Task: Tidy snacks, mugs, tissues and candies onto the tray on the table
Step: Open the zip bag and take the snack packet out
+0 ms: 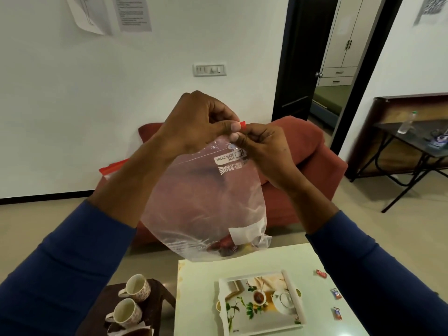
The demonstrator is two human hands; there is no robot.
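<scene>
Right now I am holding a clear zip bag [206,202] up at chest height, over the far edge of the white surface [194,287]. My left hand [194,124] is pinching the bag's top seam between thumb and fingers, and my right hand [264,151] is clamped on the same seam just beside it, near the red zip strip [242,124]. The two hands are touching at the fingertips. A few wrapped candies [225,247] are sitting in the bottom corner of the bag, so it is hanging heavy on one side.

I judge that I am working the seal, though I cannot tell whether I am opening it or pressing it closed. To do it well, I am thinking of keeping the seam level, gripping close to the strip on both sides, and moving along it in short steps so the plastic is not bunching. Keeping the bag upright matters, or the candies could slide toward the mouth.

Below, the printed tray [259,304] is lying flat on the surface with nothing tidied onto it. Three loose candies [334,293] are lying to its right, apart from it. Two mugs [132,299] are waiting on a dark side table [160,294] to the left.
</scene>
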